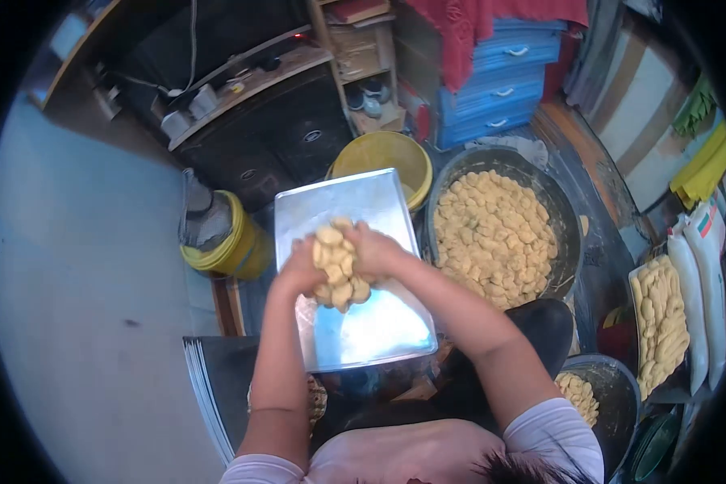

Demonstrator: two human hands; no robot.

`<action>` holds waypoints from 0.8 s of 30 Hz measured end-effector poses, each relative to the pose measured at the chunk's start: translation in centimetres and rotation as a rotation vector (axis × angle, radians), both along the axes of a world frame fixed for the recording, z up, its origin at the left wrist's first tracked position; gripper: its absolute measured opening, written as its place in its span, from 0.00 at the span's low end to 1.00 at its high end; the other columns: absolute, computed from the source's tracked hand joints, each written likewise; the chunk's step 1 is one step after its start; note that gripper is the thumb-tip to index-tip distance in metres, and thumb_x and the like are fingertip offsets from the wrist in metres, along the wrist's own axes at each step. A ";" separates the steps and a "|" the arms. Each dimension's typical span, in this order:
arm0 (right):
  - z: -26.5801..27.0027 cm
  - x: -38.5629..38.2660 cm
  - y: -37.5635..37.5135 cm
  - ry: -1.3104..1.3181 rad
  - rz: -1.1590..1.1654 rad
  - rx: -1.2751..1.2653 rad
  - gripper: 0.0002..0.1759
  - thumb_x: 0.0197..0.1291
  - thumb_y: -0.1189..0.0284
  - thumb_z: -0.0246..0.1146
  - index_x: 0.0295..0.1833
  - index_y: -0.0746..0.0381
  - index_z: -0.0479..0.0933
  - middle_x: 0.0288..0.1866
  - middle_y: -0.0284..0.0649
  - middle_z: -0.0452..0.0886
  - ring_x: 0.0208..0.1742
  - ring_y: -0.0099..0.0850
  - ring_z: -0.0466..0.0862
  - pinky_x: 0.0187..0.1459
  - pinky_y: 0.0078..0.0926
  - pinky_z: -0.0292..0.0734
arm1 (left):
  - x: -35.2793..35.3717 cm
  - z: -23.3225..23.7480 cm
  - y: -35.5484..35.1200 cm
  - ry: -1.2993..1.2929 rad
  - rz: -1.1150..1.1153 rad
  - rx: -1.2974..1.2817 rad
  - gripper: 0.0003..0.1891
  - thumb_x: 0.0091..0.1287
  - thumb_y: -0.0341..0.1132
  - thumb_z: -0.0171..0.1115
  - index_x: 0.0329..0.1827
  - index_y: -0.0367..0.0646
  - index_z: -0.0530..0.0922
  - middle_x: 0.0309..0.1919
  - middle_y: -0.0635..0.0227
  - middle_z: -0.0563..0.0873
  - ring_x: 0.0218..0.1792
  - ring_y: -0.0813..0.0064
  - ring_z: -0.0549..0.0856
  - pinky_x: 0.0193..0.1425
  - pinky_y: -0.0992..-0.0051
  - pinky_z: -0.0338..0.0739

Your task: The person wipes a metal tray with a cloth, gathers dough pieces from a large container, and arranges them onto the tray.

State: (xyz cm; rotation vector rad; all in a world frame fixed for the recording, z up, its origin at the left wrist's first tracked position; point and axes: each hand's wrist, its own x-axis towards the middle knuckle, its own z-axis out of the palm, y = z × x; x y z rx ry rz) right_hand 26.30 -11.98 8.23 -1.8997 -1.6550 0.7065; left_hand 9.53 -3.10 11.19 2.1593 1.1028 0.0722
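A clump of pale dough pieces is gathered between my two hands over a shiny metal baking tray. My left hand closes round its left side, and my right hand closes round its right side. Both hands are slightly blurred, and some fingertips are hidden behind the dough. To the right of the tray stands a large dark tub full of similar dough pieces.
Behind the tray sits a yellow bucket; another yellow bucket is at its left. A smaller dark tub with dough stands at lower right, near a tray of long dough pieces. Blue drawers and a dark cabinet line the back.
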 end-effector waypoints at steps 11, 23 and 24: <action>-1.1 -3.1 0.4 -0.232 -0.035 -0.154 0.49 0.35 0.65 0.72 0.70 0.44 0.63 0.58 0.46 0.68 0.57 0.49 0.73 0.56 0.41 0.75 | -3.7 -5.9 0.8 -0.003 -0.006 0.073 0.47 0.39 0.34 0.72 0.69 0.51 0.62 0.60 0.55 0.68 0.55 0.51 0.78 0.58 0.61 0.76; -1.7 -3.3 0.4 -0.282 -0.055 -0.196 0.51 0.35 0.66 0.72 0.71 0.44 0.61 0.61 0.47 0.66 0.57 0.50 0.74 0.56 0.41 0.75 | -4.4 -5.8 0.4 -0.035 0.009 0.034 0.50 0.38 0.35 0.73 0.71 0.50 0.60 0.64 0.54 0.65 0.60 0.50 0.74 0.64 0.64 0.72; -1.8 -3.4 0.4 -0.294 -0.070 -0.189 0.50 0.35 0.66 0.71 0.71 0.43 0.61 0.61 0.47 0.66 0.57 0.49 0.75 0.56 0.42 0.75 | -4.4 -5.8 0.3 -0.033 0.013 0.034 0.50 0.38 0.35 0.73 0.71 0.50 0.60 0.64 0.54 0.65 0.60 0.50 0.74 0.64 0.64 0.72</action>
